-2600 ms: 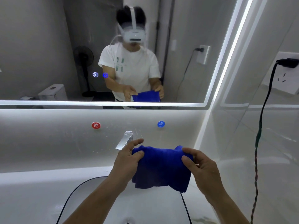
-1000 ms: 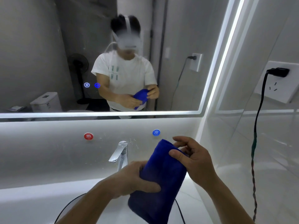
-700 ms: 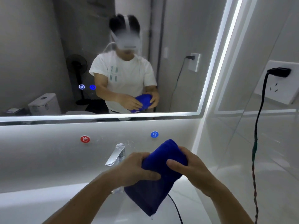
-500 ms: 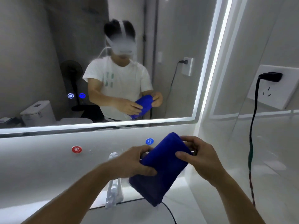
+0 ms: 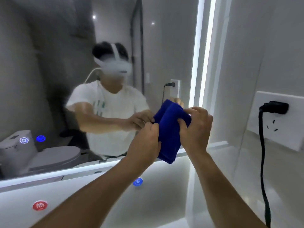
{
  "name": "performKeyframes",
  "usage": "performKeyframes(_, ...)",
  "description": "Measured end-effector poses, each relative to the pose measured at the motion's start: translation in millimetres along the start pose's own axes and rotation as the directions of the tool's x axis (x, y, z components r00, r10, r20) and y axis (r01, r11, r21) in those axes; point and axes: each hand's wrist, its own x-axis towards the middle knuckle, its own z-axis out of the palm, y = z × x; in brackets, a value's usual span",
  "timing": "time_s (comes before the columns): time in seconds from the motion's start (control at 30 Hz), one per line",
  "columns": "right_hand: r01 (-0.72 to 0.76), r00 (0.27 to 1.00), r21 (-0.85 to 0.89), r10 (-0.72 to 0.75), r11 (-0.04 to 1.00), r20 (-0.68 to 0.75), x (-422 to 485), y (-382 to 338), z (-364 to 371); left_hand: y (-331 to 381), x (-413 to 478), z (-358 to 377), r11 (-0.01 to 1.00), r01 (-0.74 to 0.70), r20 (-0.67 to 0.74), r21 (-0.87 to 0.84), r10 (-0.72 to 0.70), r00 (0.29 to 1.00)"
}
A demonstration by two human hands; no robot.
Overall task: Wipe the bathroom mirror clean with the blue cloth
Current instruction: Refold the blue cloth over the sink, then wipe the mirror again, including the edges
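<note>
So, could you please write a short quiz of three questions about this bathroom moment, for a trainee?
1. True or false: the blue cloth lies flat on the counter.
2. Choose one. The plug in the wall socket is: A white, B black, C red.
3. Fill the gap: below the mirror, the round marker on the left is ____ in colour.

Key
1. False: the left hand and the right hand both grip it, raised in front of the mirror.
2. B
3. red
</note>
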Motion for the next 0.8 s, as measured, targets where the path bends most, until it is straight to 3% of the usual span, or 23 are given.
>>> performKeyframes(0.1,-0.032,0.994,-0.019,0.030,0.999,-0.110,-12.6,5.7,14.5,-3.0,-15.9,10.6,0.983,-0.107,-0.111,0.146,0.124,0.986)
performKeyframes(0.3,-0.076,0.988,0.160,0.096,0.984,-0.121,-40.9,-16.4,40.2,-5.0,-20.8,9.2,0.991,-0.079,-0.110,0.110,0.091,0.990)
performKeyframes(0.47,0.075,0.994,0.025,-0.073,0.997,-0.083,-80.1,-12.9,58.7,-12.3,-29.6,-17.3,0.979,-0.112,-0.208,0.171,0.147,0.967)
performKeyframes(0.57,0.108,0.989,-0.012,-0.109,0.994,-0.102,-81.4,-7.2,70.1,-19.7,-24.7,-39.1,0.936,-0.193,-0.271,0.296,0.276,0.922)
performKeyframes(0.63,0.130,0.981,-0.018,-0.131,0.991,-0.143,-70.5,-7.2,75.8,-27.8,-14.6,-51.2,0.882,-0.208,-0.258,0.422,0.337,0.905)
performKeyframes(0.8,0.189,0.962,0.040,-0.176,0.981,-0.209,-57.9,3.2,83.6,-47.5,12.4,-64.7,0.812,-0.148,-0.207,0.565,0.313,0.927)
